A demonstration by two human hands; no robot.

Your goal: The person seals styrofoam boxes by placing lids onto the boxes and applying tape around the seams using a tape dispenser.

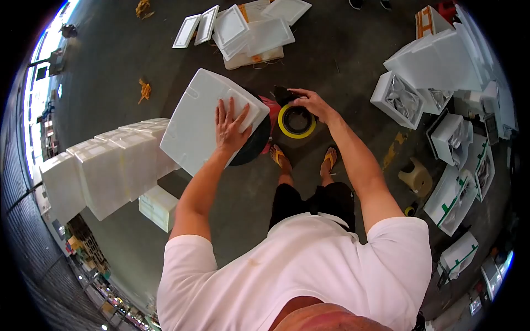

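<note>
A large white foam box (193, 118) stands tilted in view, left of centre, above a dark round support. My left hand (230, 126) lies flat on it with fingers spread. To the right, my right hand (312, 103) is closed around a dark tool at the top of a large roll of yellow-rimmed tape (297, 122). The roll hangs beside the box, apart from it. Something red shows between the box and the tape.
White foam boxes (105, 165) are stacked at the left. Flat white lids (248, 33) lie at the top. Open foam boxes (398, 99) stand at the right, near a beige container (417, 176). My feet are below the tape.
</note>
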